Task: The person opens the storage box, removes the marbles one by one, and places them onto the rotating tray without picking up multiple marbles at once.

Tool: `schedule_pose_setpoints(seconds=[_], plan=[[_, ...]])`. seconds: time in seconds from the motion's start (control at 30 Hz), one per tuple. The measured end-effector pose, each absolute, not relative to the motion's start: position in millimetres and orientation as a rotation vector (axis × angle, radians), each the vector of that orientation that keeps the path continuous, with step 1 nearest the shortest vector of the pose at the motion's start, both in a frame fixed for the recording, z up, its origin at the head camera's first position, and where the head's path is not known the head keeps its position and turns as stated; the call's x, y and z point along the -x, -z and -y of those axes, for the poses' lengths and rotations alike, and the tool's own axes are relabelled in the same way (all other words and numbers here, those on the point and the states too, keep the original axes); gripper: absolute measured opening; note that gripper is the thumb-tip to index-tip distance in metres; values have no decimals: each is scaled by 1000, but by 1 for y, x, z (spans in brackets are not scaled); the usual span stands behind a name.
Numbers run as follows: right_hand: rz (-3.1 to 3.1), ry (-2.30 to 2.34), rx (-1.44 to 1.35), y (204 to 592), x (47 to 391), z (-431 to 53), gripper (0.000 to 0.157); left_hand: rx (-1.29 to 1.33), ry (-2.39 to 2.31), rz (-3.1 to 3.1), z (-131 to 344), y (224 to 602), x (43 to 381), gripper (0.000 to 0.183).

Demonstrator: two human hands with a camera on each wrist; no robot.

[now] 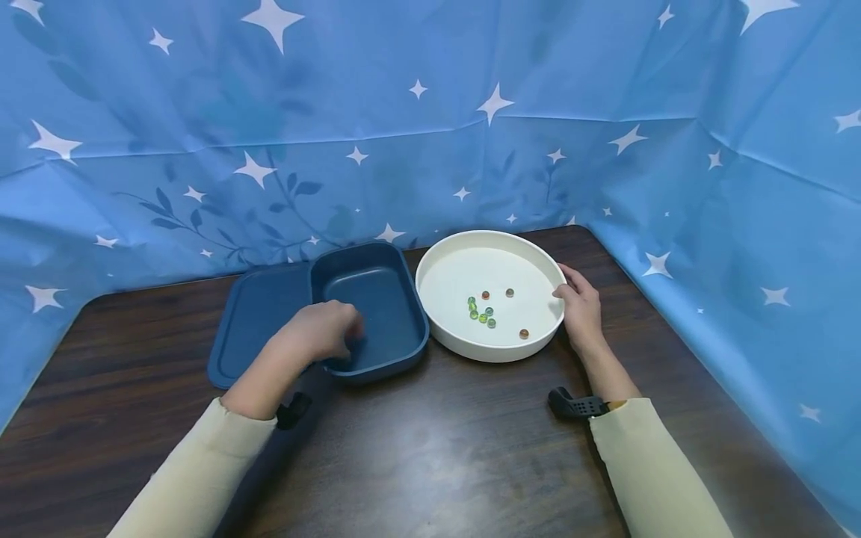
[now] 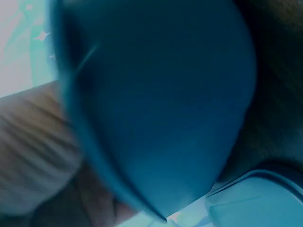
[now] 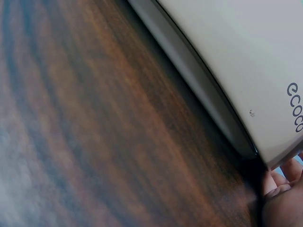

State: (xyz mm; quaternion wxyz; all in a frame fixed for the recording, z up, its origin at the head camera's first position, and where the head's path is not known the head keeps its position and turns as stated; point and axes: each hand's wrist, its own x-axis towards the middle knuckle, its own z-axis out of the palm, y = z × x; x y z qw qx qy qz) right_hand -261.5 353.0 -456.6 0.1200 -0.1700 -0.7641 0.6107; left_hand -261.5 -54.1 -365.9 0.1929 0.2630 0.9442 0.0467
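Note:
A round white tray holds several glass marbles, some green and some brownish-orange. My right hand grips the tray's right rim, thumb over the edge. In the right wrist view the tray's side shows "ecoco" lettering, and my fingers show at the lower right corner. To the left stands a deep dark blue box. My left hand reaches over its left wall with blurred, downward fingers; whether they hold anything is hidden. The box's outer wall fills most of the left wrist view.
A flat dark blue lid lies left of the box, against it. Box and white tray stand side by side on a dark wooden table. Behind and at the right hangs a blue star-patterned cloth.

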Motion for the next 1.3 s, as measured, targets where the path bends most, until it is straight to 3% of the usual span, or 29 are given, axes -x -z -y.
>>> schedule_pose_setpoints(seconds=[0.37, 0.73, 1.1, 1.3], plan=[[2234, -1772, 476, 458, 260, -354, 63, -694, -221, -2568, 53, 380, 275, 14], [2231, -1769, 501, 456, 260, -352, 63, -879, -559, -2549, 48, 370, 277, 10], [2232, -1767, 491, 457, 261, -352, 64, -812, -788, -2702, 20, 365, 271, 12], [2228, -1766, 480, 457, 260, -352, 63, -625, -967, -2726, -8, 360, 265, 14]])
